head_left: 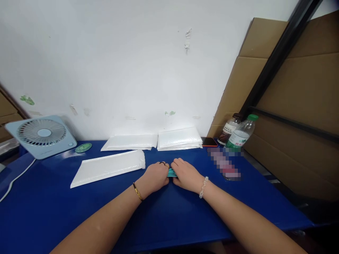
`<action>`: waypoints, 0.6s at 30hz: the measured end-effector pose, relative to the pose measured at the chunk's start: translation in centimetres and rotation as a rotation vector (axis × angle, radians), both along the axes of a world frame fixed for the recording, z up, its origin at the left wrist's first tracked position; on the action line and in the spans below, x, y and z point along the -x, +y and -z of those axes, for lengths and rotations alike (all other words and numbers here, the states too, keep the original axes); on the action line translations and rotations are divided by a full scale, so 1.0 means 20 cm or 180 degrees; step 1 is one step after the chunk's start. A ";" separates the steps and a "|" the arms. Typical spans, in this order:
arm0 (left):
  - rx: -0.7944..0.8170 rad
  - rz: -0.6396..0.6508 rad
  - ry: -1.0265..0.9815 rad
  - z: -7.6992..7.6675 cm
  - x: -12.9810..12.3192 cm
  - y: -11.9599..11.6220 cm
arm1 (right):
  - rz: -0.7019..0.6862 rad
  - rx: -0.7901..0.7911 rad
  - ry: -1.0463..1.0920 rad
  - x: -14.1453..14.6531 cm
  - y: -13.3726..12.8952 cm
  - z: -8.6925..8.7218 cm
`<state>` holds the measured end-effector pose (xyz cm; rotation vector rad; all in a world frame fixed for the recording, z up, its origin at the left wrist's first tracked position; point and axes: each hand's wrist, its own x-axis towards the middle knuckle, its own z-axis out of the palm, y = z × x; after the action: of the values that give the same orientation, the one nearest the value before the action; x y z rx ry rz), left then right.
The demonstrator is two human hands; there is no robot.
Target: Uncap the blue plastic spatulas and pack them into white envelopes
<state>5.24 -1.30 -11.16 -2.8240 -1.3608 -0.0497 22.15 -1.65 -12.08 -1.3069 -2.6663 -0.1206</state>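
Observation:
Both hands meet over the middle of the blue table [159, 218], closed around a small teal stack of thin layers [172, 172]. My left hand [156, 176] grips its left end, and my right hand [186, 174] wraps the right end. Only a short strip of the stack shows between the fingers, so its kind cannot be made out. Left of my left hand lies a white padded envelope [108, 167]. Farther back, against the wall, are a white envelope pile [129, 141] and a thicker pile of white envelopes [180, 138].
A light blue fan [43, 135] with a white cable stands at the left, beside a green disc [83, 147]. At the back right are a phone [209, 142], a dark-capped bottle [230, 130] and a green-capped bottle [242, 134]. Cardboard [304, 141] lines the right side.

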 end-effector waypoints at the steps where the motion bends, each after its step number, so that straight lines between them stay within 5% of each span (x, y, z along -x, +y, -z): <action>1: 0.0035 -0.0002 0.0033 -0.01 -0.01 -0.01 | 0.0005 -0.0018 -0.0071 0.01 0.00 0.00; 8: 0.0347 -0.0048 -0.0350 -0.09 0.06 0.00 | 0.0127 0.0300 -0.0050 0.01 -0.01 0.00; 10: 0.0278 -0.0205 -0.1142 -0.13 0.11 0.04 | 0.0264 0.0448 0.0383 -0.01 0.00 -0.01; 14: 0.0439 -0.0658 -0.3846 -0.19 0.12 0.07 | 0.0330 0.0644 0.1941 -0.02 0.03 -0.03; 18: 0.1680 0.0170 -0.5197 -0.16 -0.03 -0.02 | -0.0049 0.0736 0.2811 0.04 0.03 0.01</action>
<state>5.84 -1.79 -7.93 -2.9183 -1.3315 -2.7662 21.39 -1.11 -12.35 -1.0418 -1.9503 0.6324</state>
